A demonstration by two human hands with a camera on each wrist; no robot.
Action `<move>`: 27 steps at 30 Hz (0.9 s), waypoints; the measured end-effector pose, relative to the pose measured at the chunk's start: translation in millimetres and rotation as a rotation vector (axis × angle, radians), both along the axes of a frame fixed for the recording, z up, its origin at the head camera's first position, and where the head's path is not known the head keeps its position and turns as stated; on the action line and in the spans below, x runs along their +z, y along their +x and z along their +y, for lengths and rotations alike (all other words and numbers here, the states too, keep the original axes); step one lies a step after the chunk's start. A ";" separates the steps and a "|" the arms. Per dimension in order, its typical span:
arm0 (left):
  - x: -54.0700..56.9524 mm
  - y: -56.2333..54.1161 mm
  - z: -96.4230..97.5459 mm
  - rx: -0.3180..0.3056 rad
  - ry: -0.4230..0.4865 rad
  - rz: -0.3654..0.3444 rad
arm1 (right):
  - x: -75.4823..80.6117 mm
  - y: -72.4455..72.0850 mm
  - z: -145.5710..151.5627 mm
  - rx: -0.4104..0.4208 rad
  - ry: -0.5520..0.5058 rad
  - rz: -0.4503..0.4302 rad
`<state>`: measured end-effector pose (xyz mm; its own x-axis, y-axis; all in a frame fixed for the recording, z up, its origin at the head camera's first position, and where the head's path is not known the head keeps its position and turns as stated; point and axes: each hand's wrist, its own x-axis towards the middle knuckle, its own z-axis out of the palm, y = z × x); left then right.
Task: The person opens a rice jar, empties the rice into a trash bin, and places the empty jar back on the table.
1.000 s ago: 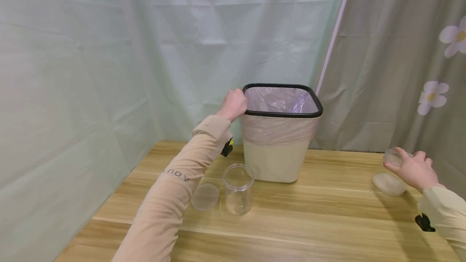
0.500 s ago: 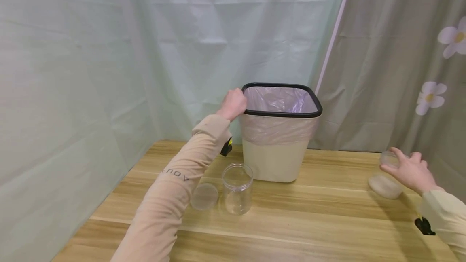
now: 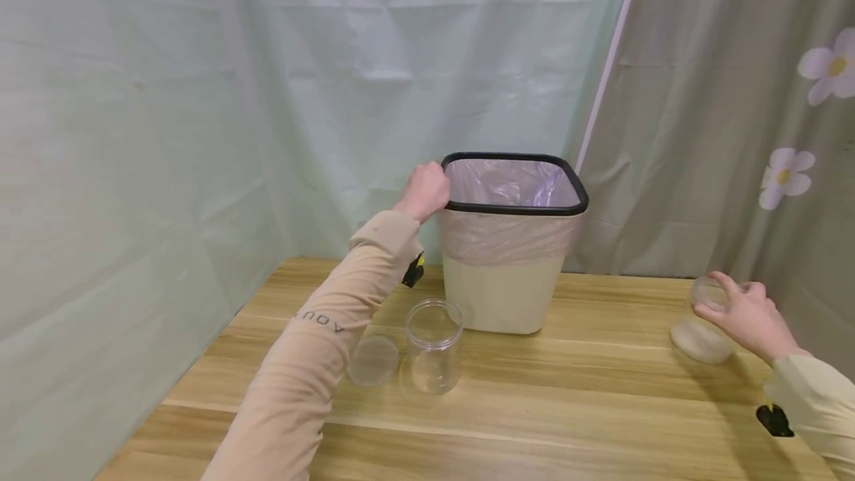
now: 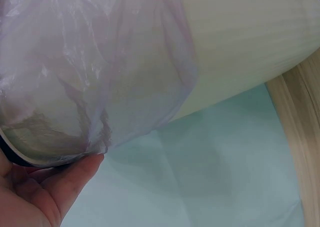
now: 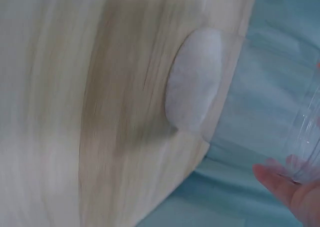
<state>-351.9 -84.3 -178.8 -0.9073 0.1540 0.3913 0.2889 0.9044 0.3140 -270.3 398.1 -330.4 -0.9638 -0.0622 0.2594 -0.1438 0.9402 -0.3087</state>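
Note:
My left hand (image 3: 426,191) grips the black rim of a cream trash bin (image 3: 501,292) at its left corner. In the left wrist view, the thumb presses the thin lilac bin liner (image 4: 125,52) against the bin's edge. At the far right, my right hand (image 3: 753,318) holds a clear plastic jar (image 3: 709,294) near its open end, thumb and fingers around it. A whitish layer (image 5: 195,79) of unclear kind shows at the jar's bottom end, low over or on the table. Left of the bin's front stands another clear jar (image 3: 434,351), uncapped and upright.
A round translucent lid (image 3: 373,361) lies flat beside the uncapped jar, partly next to my left forearm. Wood-grain table (image 3: 568,407) underlies everything. A pale curtain (image 3: 401,58) hangs behind and left, a grey flowered curtain (image 3: 695,95) at the right.
My right hand has shifted slightly left with the jar it holds. The whole view drifts a little. My left hand keeps its grip on the bin's rim.

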 end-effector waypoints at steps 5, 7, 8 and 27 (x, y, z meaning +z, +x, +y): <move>-0.6 1.5 2.4 -0.014 -0.019 -0.008 | -2.9 -0.1 1.3 -0.015 -0.022 0.099; 0.2 2.4 2.7 -0.011 -0.016 -0.009 | 0.2 -1.1 -1.3 -0.007 -0.030 0.138; 0.6 2.4 2.6 -0.006 -0.013 -0.008 | 2.7 -1.9 -3.3 -0.001 -0.034 0.153; 1.0 1.3 -0.5 0.012 0.009 -0.015 | 33.5 3.0 -59.2 0.078 0.005 0.216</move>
<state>-350.7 -84.8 -177.8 -0.9147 0.1398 0.3792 0.2737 0.9047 0.3266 -267.3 338.9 -296.9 -0.8780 -0.1362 0.4590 -0.2784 0.9251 -0.2581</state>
